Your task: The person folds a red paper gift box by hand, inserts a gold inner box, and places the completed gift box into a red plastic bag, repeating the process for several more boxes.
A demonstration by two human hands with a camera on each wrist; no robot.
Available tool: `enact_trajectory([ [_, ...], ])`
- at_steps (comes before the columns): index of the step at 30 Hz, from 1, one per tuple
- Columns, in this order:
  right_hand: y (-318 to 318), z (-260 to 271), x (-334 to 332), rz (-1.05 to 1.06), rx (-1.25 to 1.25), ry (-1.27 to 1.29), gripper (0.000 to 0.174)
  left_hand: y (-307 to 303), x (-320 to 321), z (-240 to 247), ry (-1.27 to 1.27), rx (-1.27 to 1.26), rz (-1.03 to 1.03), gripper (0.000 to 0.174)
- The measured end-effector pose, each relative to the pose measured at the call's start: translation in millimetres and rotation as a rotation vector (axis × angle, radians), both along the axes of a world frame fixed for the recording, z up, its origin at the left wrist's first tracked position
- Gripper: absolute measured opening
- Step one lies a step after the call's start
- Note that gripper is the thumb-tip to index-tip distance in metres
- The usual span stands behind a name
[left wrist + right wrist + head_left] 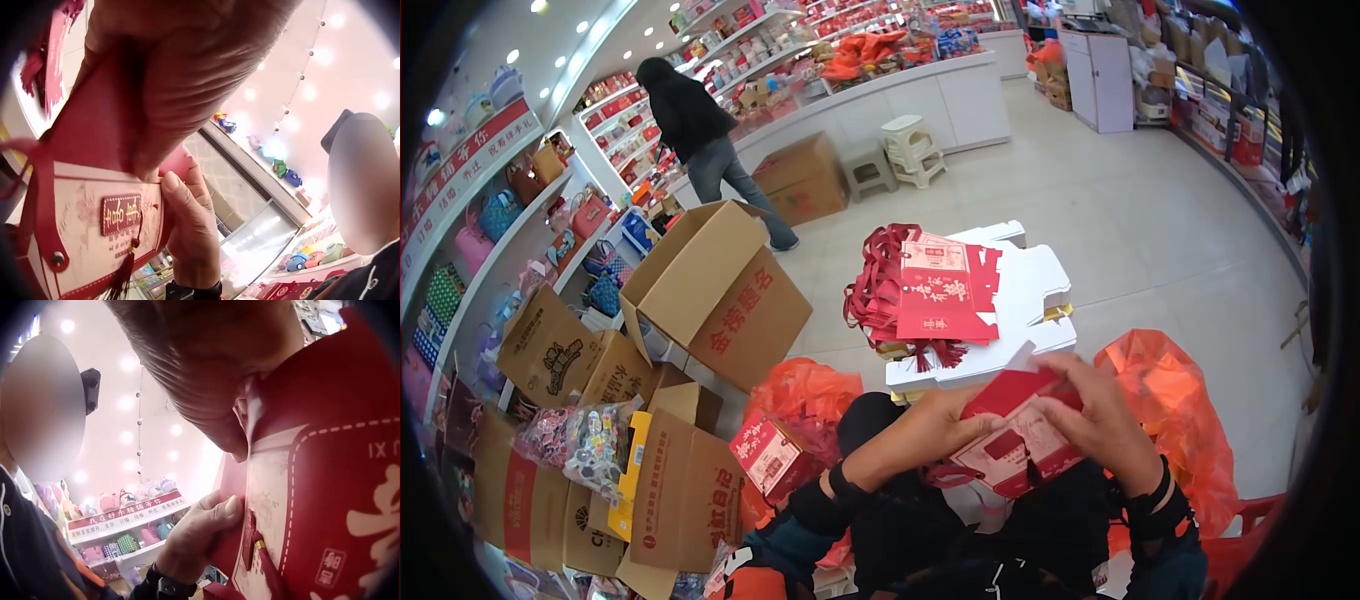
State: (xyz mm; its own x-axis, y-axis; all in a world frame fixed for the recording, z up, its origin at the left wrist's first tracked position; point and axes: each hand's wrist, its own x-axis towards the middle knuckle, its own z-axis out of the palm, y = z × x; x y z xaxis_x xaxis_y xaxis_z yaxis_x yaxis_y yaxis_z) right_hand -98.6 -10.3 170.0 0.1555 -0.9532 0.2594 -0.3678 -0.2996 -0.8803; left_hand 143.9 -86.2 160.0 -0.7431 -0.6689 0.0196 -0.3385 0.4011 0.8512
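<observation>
A red and pale pink gift box with printed gold characters, a tassel and a red strap is held above the lap between both hands. My left hand grips its left side, thumb on the printed front. On the other side my right hand holds the box near its upper edge, thumb bent against the red flap. In the left wrist view the strap is fixed to the box's side by a metal stud. The tassel hangs from a small plaque in the right wrist view.
Flat red boxes with straps lie on a stack of white card ahead. Orange plastic bags stand at both sides, a finished-looking red box at the left one. Open cartons crowd the left; a person walks beyond.
</observation>
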Motion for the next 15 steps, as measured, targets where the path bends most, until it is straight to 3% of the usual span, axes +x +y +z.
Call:
enact_trajectory([
  [1, -1, -2, -3, 0.0, 0.001, -0.002, 0.051, -6, 6, -11, 0.029, 0.071, 0.09, 0.042],
  [3, -5, -11, -14, -0.414, -0.287, 0.193, 0.062, -5, 13, -3, 0.16, 0.36, 0.309, 0.035],
  [4, -10, -22, -22, -0.418, -0.273, 0.206, 0.062, -8, 19, -5, 0.297, 0.362, 0.354, 0.035],
  [6, -13, -57, -46, -0.392, -0.038, -0.232, 0.072, -8, 26, -4, 0.492, 0.535, 0.442, 0.036],
  [7, -13, -61, -42, -0.233, 0.145, -0.549, 0.076, -9, 24, -8, 0.542, 0.544, 0.44, 0.036],
  [9, -6, -55, -24, -0.092, 0.241, -0.727, 0.069, -9, 20, -22, 0.56, 0.544, 0.407, 0.038],
  [10, -1, -51, -16, -0.159, 0.27, -0.67, 0.056, -8, 18, -29, 0.562, 0.561, 0.408, 0.038],
  [12, -1, -55, -9, -0.155, 0.317, -0.798, 0.041, -6, 11, -37, 0.572, 0.582, 0.442, 0.038],
  [14, -1, -63, -9, -0.165, 0.353, -0.818, 0.038, -7, 16, -43, 0.596, 0.587, 0.485, 0.037],
  [15, -2, -66, -10, -0.163, 0.377, -0.839, 0.035, -9, 26, -48, 0.44, 0.505, 0.528, 0.036],
])
